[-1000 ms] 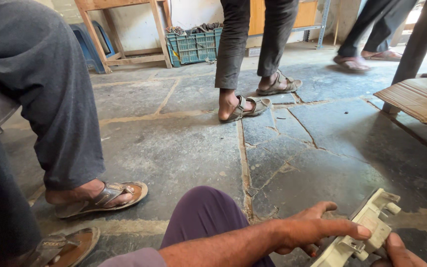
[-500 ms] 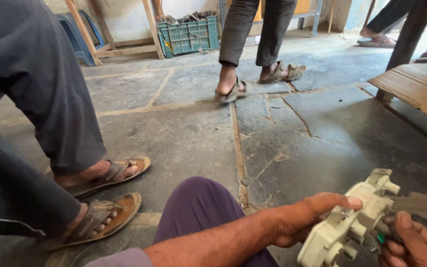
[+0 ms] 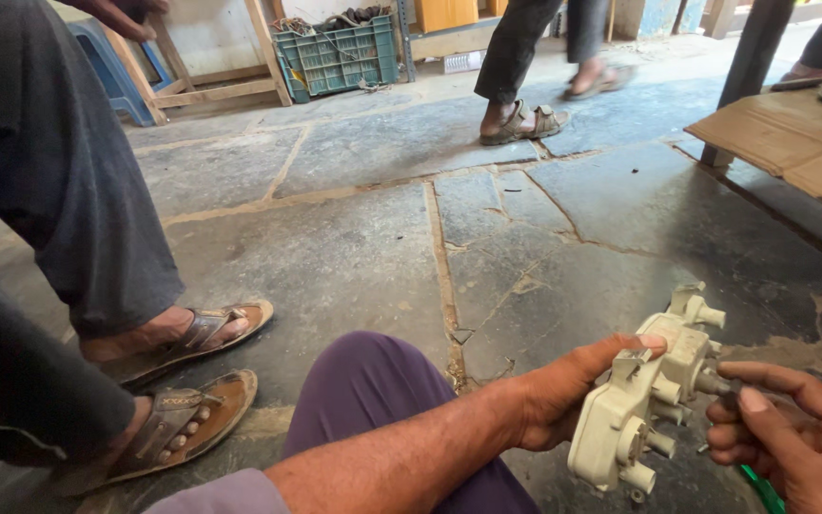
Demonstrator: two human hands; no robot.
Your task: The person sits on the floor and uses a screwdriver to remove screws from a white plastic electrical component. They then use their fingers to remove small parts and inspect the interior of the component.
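Both our hands work low over the stone floor point(image 3: 354, 247): the left hand point(image 3: 563, 400) grips the cream plastic switch block point(image 3: 644, 400), the right hand point(image 3: 792, 438) pinches a green-handled screwdriver point(image 3: 758, 485) at its side. Next, we judge, seating the tip squarely.

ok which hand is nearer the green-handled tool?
Right. The right hand holds the green-handled tool; the left hand grips the off-white plastic part, apart from it.
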